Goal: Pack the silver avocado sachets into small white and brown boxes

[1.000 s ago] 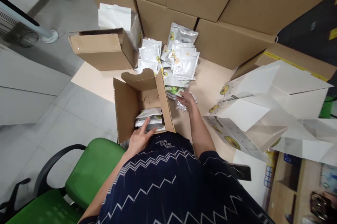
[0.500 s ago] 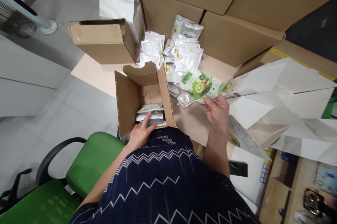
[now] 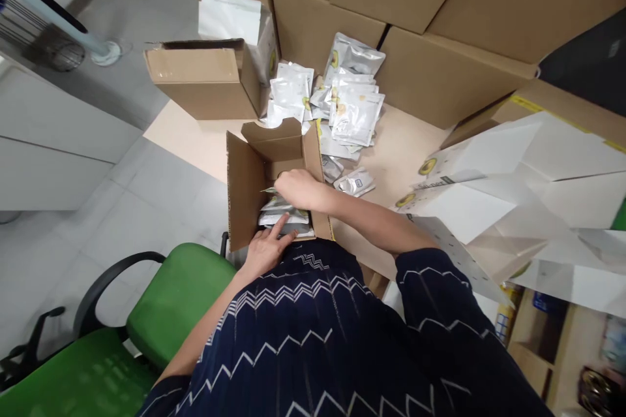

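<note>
An open brown cardboard box (image 3: 240, 198) stands at the table edge against my body. Several silvery-white pouches (image 3: 286, 213) are stacked in its near end. With fingers stretched apart, my left hand (image 3: 267, 248) rests on those pouches at the box's near rim. My right hand (image 3: 298, 187) reaches over the box's right wall, its fingers curled down inside. It grips a green printed pouch (image 3: 268, 190); only a small edge shows, and the hand hides the rest.
Piles of silvery-white pouches (image 3: 359, 113) lie behind the box, with a small spouted pouch (image 3: 356, 182) to its right. Another open carton (image 3: 205, 97) stands back left. Unfolded white cartons (image 3: 489, 208) cover the right side. Large brown boxes (image 3: 415, 71) line the back. A green chair (image 3: 180, 299) is at left.
My right hand has moved left from over the table into the box, carrying the green pouch. My left hand stays on the stacked pouches. The view has shifted slightly.
</note>
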`<action>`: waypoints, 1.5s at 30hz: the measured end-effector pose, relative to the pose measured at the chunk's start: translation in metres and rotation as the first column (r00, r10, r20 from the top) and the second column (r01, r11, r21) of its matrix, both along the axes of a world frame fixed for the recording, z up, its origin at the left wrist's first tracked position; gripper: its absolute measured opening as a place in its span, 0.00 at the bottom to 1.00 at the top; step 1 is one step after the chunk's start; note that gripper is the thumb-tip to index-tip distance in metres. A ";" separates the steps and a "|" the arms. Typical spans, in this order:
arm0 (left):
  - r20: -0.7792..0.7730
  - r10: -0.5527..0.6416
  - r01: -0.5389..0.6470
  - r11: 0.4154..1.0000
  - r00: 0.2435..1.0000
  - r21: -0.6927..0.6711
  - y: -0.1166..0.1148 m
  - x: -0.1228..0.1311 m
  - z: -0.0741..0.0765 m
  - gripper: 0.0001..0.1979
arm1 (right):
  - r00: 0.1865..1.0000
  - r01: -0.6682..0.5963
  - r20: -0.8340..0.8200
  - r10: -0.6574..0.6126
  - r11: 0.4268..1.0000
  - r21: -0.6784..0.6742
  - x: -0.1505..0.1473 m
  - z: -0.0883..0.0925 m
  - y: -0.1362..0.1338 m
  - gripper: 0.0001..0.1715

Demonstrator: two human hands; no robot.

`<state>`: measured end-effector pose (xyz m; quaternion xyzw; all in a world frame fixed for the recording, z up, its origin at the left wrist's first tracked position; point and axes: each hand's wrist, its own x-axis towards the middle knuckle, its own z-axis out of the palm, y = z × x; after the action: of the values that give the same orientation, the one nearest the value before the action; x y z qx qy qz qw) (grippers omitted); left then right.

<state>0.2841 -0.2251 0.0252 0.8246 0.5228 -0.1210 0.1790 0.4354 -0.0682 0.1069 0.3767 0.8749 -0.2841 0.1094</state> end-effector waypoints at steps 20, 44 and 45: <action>0.755 0.492 -0.460 0.599 -0.433 -0.655 0.052 0.012 0.040 0.21 | 0.267 0.216 -0.652 -0.710 0.703 -0.677 0.082 -0.013 -0.031 0.16; 0.097 0.534 -0.533 0.845 0.840 -0.043 0.097 0.028 -0.010 0.20 | 0.769 0.581 0.248 -0.589 0.806 0.111 0.138 -0.183 -0.056 0.30; 0.135 0.535 -0.538 0.843 0.834 -0.018 0.096 0.027 -0.011 0.22 | 0.775 0.574 0.236 -0.586 0.809 0.124 0.136 -0.184 -0.058 0.28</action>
<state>0.3113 -0.1286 0.0140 0.6530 0.7208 -0.0046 0.2323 0.5709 -0.1263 -0.0773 0.6644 0.6998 -0.2317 0.1230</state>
